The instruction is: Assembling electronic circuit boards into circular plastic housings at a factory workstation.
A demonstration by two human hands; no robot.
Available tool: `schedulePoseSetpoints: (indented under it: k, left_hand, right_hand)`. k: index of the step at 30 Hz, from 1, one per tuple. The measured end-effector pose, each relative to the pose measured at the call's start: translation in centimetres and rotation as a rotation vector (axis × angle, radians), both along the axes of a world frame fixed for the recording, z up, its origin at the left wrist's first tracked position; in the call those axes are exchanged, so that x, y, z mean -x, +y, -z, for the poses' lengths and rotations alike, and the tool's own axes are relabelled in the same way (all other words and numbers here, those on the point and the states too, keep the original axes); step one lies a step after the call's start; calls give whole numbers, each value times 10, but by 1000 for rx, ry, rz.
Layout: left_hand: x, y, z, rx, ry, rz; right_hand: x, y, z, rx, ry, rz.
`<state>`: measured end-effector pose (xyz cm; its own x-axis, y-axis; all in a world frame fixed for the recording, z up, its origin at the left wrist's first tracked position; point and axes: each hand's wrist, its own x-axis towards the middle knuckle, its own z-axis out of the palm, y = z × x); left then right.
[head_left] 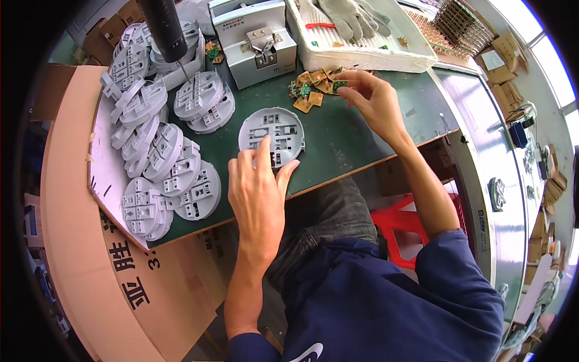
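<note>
A round grey plastic base plate (pixel 271 130) lies on the green mat (pixel 344 139) in front of me. My left hand (pixel 258 187) rests at its near edge, fingertips touching the plate, fingers apart. My right hand (pixel 374 99) reaches to a small pile of little circuit boards (pixel 313 84), tan and green, and pinches a small green board (pixel 339 85) at the pile's right side.
Several stacks of grey round plates (pixel 157 139) crowd the left of the mat. A grey desktop machine (pixel 253 39) stands at the back, a white foam tray (pixel 362 51) with grey gloves beside it. A black powered screwdriver (pixel 166 30) hangs at upper left. Cardboard sheets (pixel 72 199) lie left.
</note>
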<state>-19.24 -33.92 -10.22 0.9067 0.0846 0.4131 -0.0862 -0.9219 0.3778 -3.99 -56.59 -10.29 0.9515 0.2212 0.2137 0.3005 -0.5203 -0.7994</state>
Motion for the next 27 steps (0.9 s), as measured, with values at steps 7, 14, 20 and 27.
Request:
schedulePoseSetpoints:
  k: [7,14,20,27]
  left_hand:
    - [-22,-4,-14,440,-227,225]
    - [-26,-15,-15,1137,-16,380]
    - [-23,0,-11,1203,87,372]
    - [-23,16,-6,1265,189,304]
  right_hand:
    - [36,9,-19,-693,470,-398]
    - [61,33,-23,-777,420,-458]
    - [75,45,-34,-511,211,-396]
    - [76,53,-27,166,-662,-344]
